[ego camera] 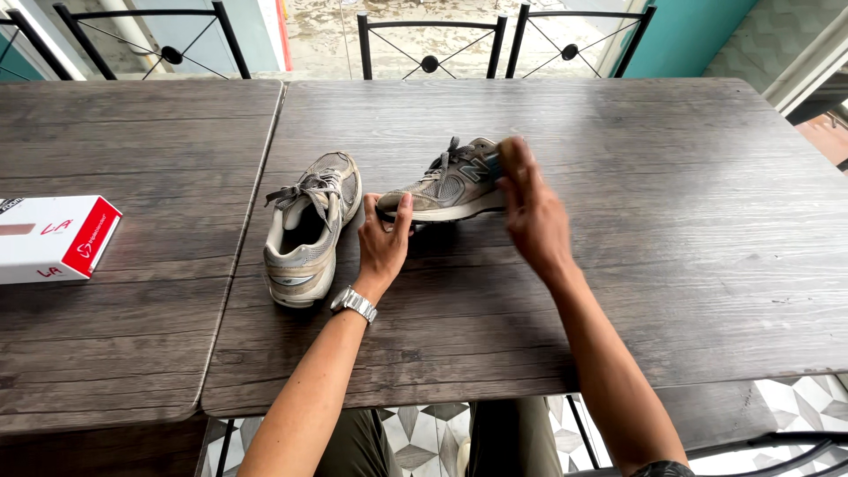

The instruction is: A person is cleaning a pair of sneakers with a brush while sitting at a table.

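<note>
I am looking down at a dark, grey-brown wooden table (618,265) with a worn grey and beige mesh running shoe (446,187) lying on it straight ahead of me, past both my hands. This shoe is my landmark. Its long axis runs left to right across my view, toe to the left, heel to the right, sole down and tipped a little toward me.

My left hand (384,243) is on the near side of the shoe at its toe, fingers wrapped up around the front of the sole, steadying it. A silver metal wristwatch (353,303) sits on that wrist. My right hand (528,208) is at the heel end, fingers pressed flat against the shoe's side near the collar; I cannot tell whether they pinch anything small. Both hands touch the shoe, so neither is clearly nearer.

The shoe looks used: pale scuffed midsole, grey laces loosely tied, darker grey side panels.

Just left of it, beyond my left hand, stands its matching grey shoe (309,230), toe pointing away from me, opening facing up. Far left of the shoe lies a white and red cardboard box (53,238). Beyond the shoe, black metal chairs (430,44) line the table's far edge.
</note>
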